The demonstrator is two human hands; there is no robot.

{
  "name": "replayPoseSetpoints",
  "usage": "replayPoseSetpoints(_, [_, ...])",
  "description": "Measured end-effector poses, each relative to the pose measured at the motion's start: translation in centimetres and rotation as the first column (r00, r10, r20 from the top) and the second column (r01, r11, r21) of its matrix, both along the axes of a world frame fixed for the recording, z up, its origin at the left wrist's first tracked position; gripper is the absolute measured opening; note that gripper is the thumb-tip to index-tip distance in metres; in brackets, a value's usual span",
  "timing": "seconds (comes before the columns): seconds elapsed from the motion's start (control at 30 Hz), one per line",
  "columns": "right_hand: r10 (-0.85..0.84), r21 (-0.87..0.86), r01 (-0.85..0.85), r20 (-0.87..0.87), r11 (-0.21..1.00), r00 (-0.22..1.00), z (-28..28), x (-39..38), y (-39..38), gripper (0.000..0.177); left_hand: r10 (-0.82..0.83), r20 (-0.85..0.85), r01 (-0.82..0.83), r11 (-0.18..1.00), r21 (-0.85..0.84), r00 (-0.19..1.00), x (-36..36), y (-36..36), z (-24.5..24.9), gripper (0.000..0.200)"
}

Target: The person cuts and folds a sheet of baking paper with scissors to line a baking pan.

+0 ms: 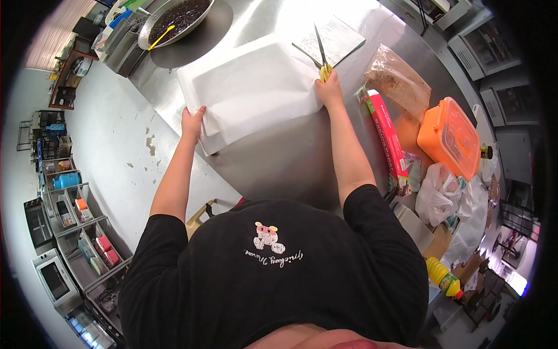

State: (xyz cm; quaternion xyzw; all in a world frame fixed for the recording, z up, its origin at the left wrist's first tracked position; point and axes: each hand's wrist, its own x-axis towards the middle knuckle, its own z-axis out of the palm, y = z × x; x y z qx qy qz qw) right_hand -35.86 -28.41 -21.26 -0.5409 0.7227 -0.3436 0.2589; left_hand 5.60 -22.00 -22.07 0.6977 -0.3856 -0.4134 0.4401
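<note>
A white sheet of baking paper (250, 87) is spread in front of me on the steel table, sunk in the middle as if lining a shallow rectangular tray mostly hidden under it. My left hand (192, 123) grips the paper's left edge, thumb on top and the other fingers partly hidden. At the right edge, my right hand (329, 91) is closed round the yellow handles of a pair of scissors (321, 49), blades pointing away from me. That hand also touches the paper's edge. Written sheets (340, 41) lie just beyond the scissors.
A pan (200, 22) of dark food with a yellow utensil stands at the far left. Along the right are a red baking paper box (386, 136), a plastic bag (401, 75), an orange lidded container (447, 136), white bags (439, 195) and a yellow oil bottle (443, 276).
</note>
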Motion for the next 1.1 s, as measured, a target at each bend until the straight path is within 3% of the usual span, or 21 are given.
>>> replayPoseSetpoints(0.33, [0.034, 0.004, -0.034, -0.069, 0.999, 0.997, -0.6, -0.6, 0.5, 0.059, 0.017, 0.074, -0.017, 1.0, 0.002, 0.997, -0.6, 0.2, 0.6, 0.063])
replayPoseSetpoints(1.1, [0.042, 0.062, -0.039, -0.059, 0.997, 0.997, -0.1, -0.4, -0.4, 0.059, 0.027, -0.013, -0.027, 1.0, -0.012, 1.0, -0.8, 0.4, 0.8, 0.059])
